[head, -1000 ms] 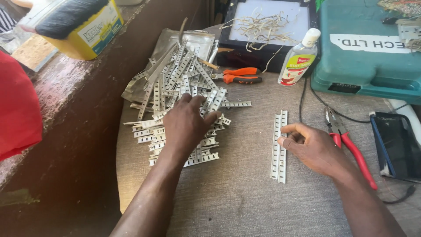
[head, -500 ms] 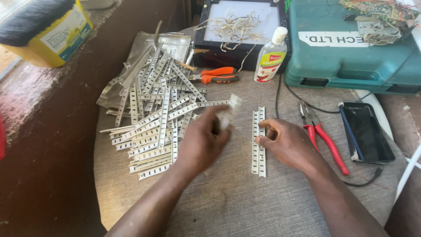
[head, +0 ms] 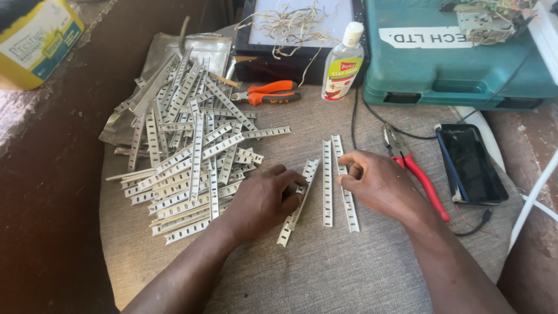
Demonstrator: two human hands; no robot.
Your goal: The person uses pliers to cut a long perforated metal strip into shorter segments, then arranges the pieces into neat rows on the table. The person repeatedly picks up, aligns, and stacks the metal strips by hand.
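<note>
Held one slotted metal strip (head: pixel 297 200) in the left hand (head: pixel 264 200), fingers closed round its middle, lying slantwise just left of two strips (head: pixel 337 183) laid side by side on the counter (head: pixel 349 273). Had been raised between both hands half a second before; lowered since then to the cloth. Rested the right hand (head: pixel 381 186) on the outer strip of the pair, fingertips pressed to it, grip curled but closed on nothing. A second earlier, lay flat on the pile (head: pixel 186 157), the left hand, with only the pair beside the right. Stayed heaped at the left, the pile, well apart from red pliers (head: pixel 415 171) and phone (head: pixel 471 163) at the right. Beyond: orange pliers (head: pixel 270 93), bottle (head: pixel 343 64), green case (head: pixel 459 58).
</note>
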